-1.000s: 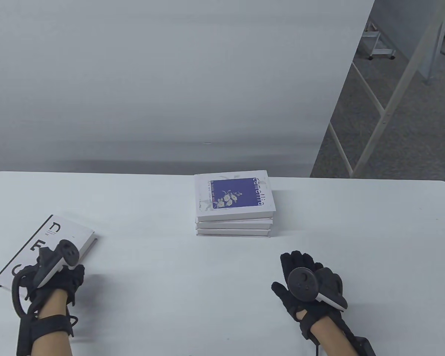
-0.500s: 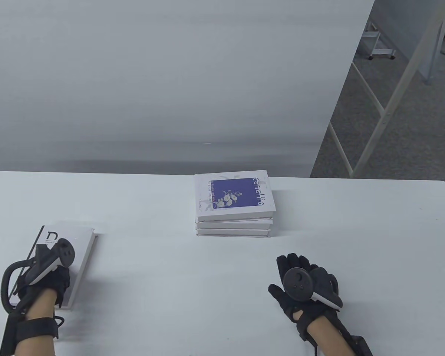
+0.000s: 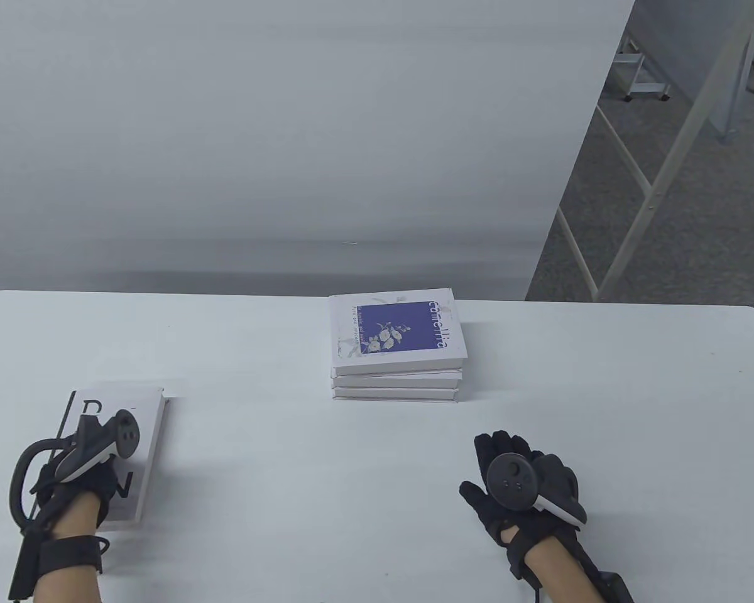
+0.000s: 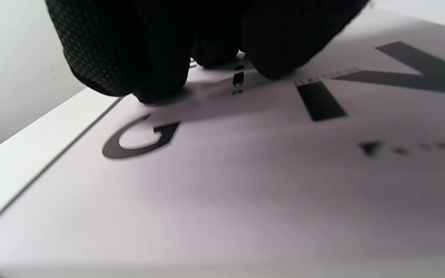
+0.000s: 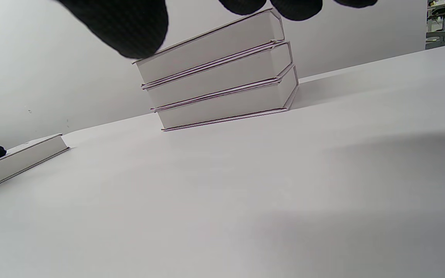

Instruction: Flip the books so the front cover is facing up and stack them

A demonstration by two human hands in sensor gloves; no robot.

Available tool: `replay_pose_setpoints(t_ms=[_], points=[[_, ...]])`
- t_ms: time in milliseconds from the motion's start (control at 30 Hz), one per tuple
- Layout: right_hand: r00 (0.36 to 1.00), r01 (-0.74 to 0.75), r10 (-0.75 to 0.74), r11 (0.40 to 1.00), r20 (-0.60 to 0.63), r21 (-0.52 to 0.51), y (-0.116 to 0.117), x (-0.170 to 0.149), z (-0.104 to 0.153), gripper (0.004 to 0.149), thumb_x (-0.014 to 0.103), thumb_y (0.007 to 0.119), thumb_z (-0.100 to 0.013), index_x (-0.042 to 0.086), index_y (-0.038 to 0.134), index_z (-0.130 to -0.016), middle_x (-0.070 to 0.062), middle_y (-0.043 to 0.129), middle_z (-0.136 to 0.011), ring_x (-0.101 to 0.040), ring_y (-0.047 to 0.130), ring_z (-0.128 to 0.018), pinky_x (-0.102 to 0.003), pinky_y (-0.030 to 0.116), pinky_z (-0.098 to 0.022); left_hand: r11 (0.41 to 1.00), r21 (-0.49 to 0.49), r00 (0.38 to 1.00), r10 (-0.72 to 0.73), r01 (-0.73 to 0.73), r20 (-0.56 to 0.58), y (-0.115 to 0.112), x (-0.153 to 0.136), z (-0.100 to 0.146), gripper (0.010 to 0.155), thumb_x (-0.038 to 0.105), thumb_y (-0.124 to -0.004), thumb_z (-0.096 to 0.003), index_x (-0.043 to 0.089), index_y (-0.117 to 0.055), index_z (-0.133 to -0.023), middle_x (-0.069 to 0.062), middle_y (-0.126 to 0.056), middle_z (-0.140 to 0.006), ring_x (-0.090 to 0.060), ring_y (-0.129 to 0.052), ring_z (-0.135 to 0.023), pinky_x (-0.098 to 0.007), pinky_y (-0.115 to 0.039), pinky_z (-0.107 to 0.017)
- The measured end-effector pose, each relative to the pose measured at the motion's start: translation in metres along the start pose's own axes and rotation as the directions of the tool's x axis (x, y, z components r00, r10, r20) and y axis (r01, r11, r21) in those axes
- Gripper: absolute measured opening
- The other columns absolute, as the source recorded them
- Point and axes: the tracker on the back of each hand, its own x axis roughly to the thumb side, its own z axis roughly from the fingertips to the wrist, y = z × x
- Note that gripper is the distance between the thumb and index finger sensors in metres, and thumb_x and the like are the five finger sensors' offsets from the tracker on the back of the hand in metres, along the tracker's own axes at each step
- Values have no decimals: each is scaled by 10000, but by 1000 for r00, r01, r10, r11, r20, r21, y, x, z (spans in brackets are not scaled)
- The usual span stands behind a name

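A stack of three white books (image 3: pixel 396 342) stands at the table's middle back, the top one showing a blue flower cover; it also shows in the right wrist view (image 5: pixel 222 77). A fourth white book (image 3: pixel 147 433) with large black letters lies cover up at the left. My left hand (image 3: pixel 91 471) rests on it, fingertips (image 4: pixel 160 58) pressing on the printed cover (image 4: pixel 245 185). My right hand (image 3: pixel 509 458) is open, palm down, fingers (image 5: pixel 129 27) spread, low over the table in front of the stack, holding nothing.
The white table (image 3: pixel 289 502) ends at a rounded far edge below a white wall panel. Beyond the table's right side are grey floor and metal frames (image 3: pixel 641 188). The lettered book's edge shows at the left of the right wrist view (image 5: pixel 17 162).
My left hand has turned the lettered book from a diagonal lie to roughly square with the table and slid it a little nearer. The right hand has barely moved.
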Motion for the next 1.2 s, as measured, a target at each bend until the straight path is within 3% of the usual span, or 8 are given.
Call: replay_pose_setpoints(t_ms=[100,200,367,667,1000,1200], points=[[1000,-1,1,1000,1,0,0,0,1,768,463,682,-511,-1,350,-1025,-426,339,-1002,-698,381,-845,-806,369,-523,1000,-1,1000,-2,2,25,4,5,4,560,453,-765,-420,285,-657,-943,-54,-736,-987,-356,-976,-749,-461,-847,-551],[1000,10,-10,1000,2,0,0,0,0,767,462,682,-510,0,350,-1025,-426,340,-1002,-698,381,-845,-806,368,-522,1000,-14,999,-16,17,48,2,12,3,533,402,-760,-440,247,-658,-940,-75,-679,-1017,-430,-837,-878,-534,-760,-631],[999,32,-32,999,0,-28,-5,-3,0,764,456,685,-511,1,350,-1025,-423,338,-1005,-698,375,-849,-808,360,-526,998,-17,995,57,-56,82,5,28,10,486,327,-765,-445,231,-664,-910,-98,-638,-1001,-403,-871,-808,-494,-808,-587],[999,23,-20,994,33,-103,-15,0,3,765,454,693,-507,3,357,-1025,-418,345,-1008,-694,381,-854,-809,358,-529,995,86,968,-64,44,244,30,102,35,467,407,-792,-427,260,-725,-865,-92,-753,-925,-340,-982,-681,-425,-886,-491],[1000,-5,6,998,18,-59,-5,-1,1,765,459,688,-508,1,358,-1024,-421,350,-1004,-693,388,-850,-805,365,-526,979,190,893,-150,73,425,54,192,75,480,465,-788,-425,252,-761,-855,-98,-808,-888,-301,-1028,-609,-388,-917,-430],[1000,-10,11,1000,8,-29,3,0,-2,764,460,686,-509,1,358,-1024,-423,352,-1002,-694,390,-848,-804,366,-525,974,224,854,-154,45,497,61,229,96,493,482,-787,-426,254,-765,-863,-93,-810,-890,-290,-1025,-598,-374,-920,-418]])
